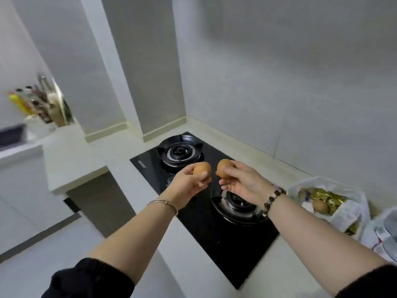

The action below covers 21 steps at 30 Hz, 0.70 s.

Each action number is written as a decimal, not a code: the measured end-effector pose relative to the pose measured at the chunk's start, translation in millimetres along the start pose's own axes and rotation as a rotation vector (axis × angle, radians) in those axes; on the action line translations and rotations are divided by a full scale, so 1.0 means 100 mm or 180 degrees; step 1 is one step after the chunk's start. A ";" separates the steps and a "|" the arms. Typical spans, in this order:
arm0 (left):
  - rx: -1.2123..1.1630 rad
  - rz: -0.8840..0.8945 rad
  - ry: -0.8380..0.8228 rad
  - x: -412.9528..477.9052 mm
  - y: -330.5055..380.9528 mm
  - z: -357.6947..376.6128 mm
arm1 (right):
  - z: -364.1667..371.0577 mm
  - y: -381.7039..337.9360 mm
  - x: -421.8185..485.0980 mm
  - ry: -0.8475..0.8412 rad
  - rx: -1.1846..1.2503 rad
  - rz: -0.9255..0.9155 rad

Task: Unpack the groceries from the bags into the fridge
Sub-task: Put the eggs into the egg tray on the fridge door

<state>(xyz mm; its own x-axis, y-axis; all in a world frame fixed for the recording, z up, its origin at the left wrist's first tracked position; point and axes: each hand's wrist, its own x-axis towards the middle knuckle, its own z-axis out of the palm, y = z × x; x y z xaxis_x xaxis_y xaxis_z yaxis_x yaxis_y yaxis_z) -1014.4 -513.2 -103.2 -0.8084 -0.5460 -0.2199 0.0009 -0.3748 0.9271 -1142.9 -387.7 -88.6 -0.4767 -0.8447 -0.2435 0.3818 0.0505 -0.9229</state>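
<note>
Soft, even, cool-white light, medium bright. The black glass hob [204, 233] shows only dull sheen, with small highlights on its metal burner rings. There is a diffuse shadow beneath the counter overhang left of the hob.

Sharpest just above the hob: left hand [189, 181] gripping the left egg [202, 168], right hand [242, 181] gripping the right egg [223, 169].

Far left of the hob, bottles and utensils [40, 102] smear with motion blur. Wall lines behind the hob bow and lean from wide-angle stretch. The plastic bag [348, 211] right of the hob is slightly soft.
</note>
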 end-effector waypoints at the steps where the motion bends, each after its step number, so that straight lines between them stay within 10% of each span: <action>1: 0.0166 0.0068 0.0115 -0.16 0.10 -0.17 | 0.22 -0.01 0.02 -0.0156 -0.0060 0.0010; 21: 0.0627 0.1387 0.2793 -5.16 1.57 -3.21 | 5.66 0.66 -1.64 -0.2722 -0.0809 -0.0902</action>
<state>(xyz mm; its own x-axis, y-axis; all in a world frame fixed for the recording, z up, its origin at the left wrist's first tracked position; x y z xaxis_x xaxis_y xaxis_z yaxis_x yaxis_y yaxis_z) -408.5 -530.8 58.0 -0.0398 -0.9961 0.0788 0.0320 0.0775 0.9965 -591.6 -547.8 59.3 0.2574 -0.9433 0.2095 0.1076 -0.1875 -0.9764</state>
